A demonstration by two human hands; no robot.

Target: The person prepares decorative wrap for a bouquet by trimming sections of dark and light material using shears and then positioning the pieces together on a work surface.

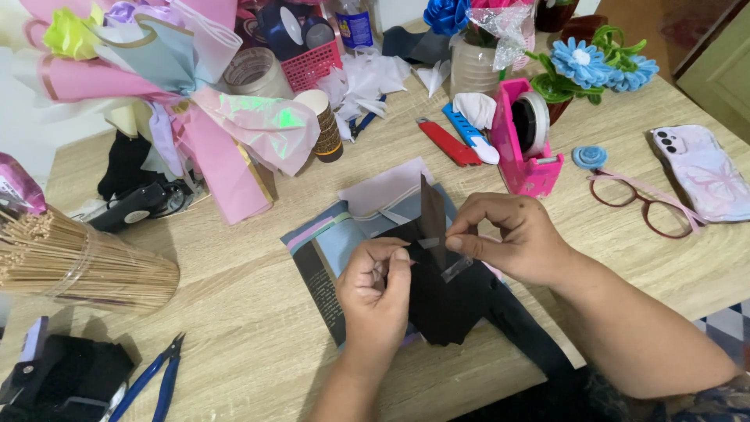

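I see a light wood-grain table (234, 312) filling most of the view; its near edge runs along the bottom right. Past that edge, at the lower right corner, I note a patch of floor (734, 324) with a blue-and-white diamond pattern. At the upper right, beyond the table's far corner, a brown floor area (687, 23) shows next to a pale green cabinet (723, 74). At the upper left, a white wall (23, 101) borders the table. Lighting is even and bright, with soft shadows only.
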